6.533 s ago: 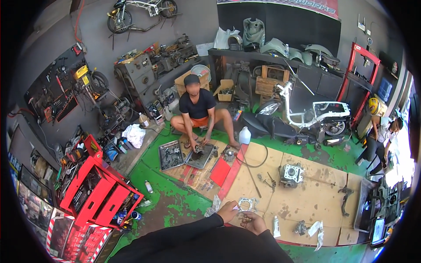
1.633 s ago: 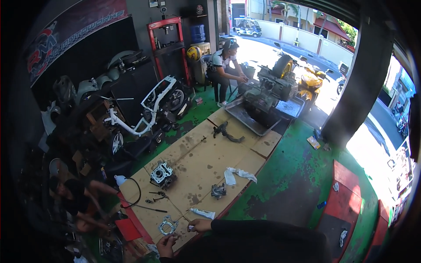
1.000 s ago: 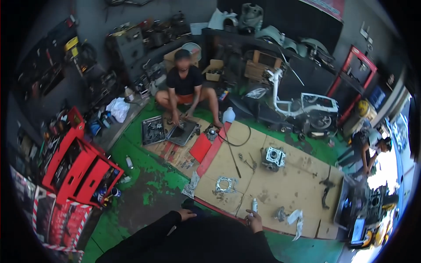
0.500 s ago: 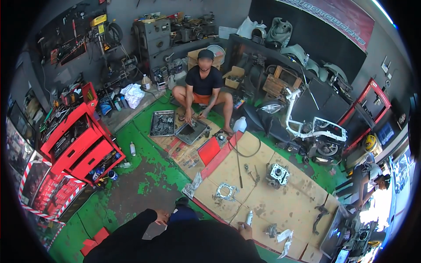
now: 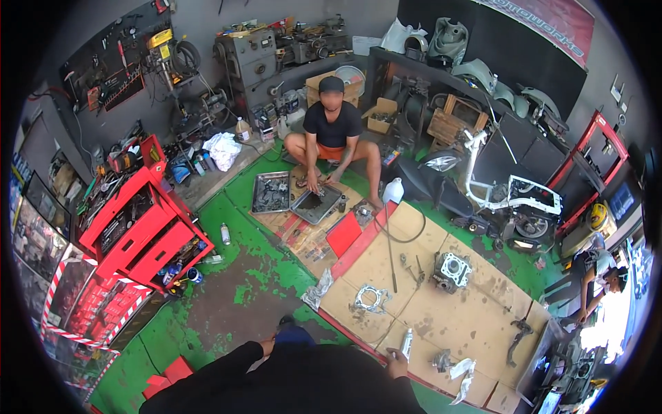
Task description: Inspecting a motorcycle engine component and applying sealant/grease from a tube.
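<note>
My left hand is low in front of my body, beside a dark blue shape that looks like my clothed leg. Its fingers are mostly hidden there. To the right of my torso, my right hand appears over the edge of the cardboard, its fingers partly bent. Right against its outline is a white tube or can; I cannot tell whether the hand grips it or it lies beyond. On the cardboard are a metal gasket-like plate, an engine cylinder block and a small metal part.
Across from me a person squats over a metal tray and a second tray. A red tool cabinet stands left. A white scooter frame is at the back right. Another person bends at the far right.
The whole view has shifted, so the scene sits further right. My left hand is lower and more hidden by the blue shape. A little more of the white tube or can shows beside my right hand.
</note>
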{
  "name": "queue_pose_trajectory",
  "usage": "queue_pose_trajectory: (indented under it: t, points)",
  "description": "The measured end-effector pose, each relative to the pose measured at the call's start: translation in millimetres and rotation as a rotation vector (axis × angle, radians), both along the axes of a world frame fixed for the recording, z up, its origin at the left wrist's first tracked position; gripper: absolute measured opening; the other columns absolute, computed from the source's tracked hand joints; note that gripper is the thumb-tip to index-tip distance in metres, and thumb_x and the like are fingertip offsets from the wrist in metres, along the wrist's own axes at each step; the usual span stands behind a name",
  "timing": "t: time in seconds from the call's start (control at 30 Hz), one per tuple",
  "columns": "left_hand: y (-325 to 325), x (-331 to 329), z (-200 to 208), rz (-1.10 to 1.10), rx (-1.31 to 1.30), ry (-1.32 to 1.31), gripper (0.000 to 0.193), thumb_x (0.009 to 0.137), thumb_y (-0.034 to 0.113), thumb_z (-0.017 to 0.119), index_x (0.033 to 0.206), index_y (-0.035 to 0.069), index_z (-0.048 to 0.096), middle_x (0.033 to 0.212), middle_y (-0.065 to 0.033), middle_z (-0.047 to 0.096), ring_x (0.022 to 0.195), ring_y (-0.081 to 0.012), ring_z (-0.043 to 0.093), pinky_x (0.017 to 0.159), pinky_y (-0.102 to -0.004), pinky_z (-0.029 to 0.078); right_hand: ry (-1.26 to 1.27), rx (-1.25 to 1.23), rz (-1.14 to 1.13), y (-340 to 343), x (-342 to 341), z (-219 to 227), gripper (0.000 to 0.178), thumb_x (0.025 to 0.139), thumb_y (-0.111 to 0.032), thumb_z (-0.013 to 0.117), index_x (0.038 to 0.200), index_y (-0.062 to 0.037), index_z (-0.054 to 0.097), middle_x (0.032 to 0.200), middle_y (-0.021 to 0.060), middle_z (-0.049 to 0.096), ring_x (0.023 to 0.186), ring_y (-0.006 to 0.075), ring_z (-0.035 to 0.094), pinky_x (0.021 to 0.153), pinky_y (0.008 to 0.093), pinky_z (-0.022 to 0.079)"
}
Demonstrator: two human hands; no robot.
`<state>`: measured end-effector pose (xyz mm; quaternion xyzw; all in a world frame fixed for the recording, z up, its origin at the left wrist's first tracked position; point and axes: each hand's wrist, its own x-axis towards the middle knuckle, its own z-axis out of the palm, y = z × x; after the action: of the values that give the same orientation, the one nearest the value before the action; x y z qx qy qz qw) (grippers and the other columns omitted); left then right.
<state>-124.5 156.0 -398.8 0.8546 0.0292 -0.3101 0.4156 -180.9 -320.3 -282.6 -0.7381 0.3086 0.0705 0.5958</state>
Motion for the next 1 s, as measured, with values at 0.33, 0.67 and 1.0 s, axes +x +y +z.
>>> queue_pose_trajectory:
  t: [0.33, 0.67, 1.0]
  points:
    - [18.3, 10.9, -17.3, 0.147, -0.446, -0.045, 0.058, 0.096, 0.046, 0.043, 0.142, 0.012, 0.046, 0.148, -0.0101, 0.047, 0.132, -0.0293, 0.046, 0.109, -0.0385, 0.036, 0.039, 0.071, -0.140, 38.5, 1.1, 26.0, 0.021, 0.089, -0.008, 0.056, 0.108, -0.0054, 0.065, 0.067, 0.0056, 0.052, 0.042, 0.0136, 0.043, 0.035, 0.0274, 0.034]
    - [94.1, 1.3, -48.3, -0.270, 0.052, 0.045, 0.053, 0.092, 0.044, 0.046, 0.122, 0.004, 0.063, 0.128, -0.0151, 0.062, 0.119, -0.0368, 0.057, 0.098, -0.0428, 0.044, -0.075, 0.077, -0.029, 119.1, 26.8, 37.9, 0.019, 0.088, -0.010, 0.061, 0.106, -0.0051, 0.064, 0.067, 0.0035, 0.056, 0.044, 0.0111, 0.043, 0.040, 0.0239, 0.033]
    - [146.1, 5.7, 93.3, -0.063, -0.138, 0.308, 0.045, 0.089, 0.034, 0.056, 0.118, 0.001, 0.066, 0.117, -0.0125, 0.069, 0.106, -0.0310, 0.062, 0.091, -0.0407, 0.047, -0.118, 0.042, -0.067, 182.7, 27.8, 52.6, 0.017, 0.089, -0.013, 0.064, 0.104, -0.0053, 0.062, 0.066, 0.0024, 0.056, 0.045, 0.0102, 0.044, 0.041, 0.0236, 0.033]
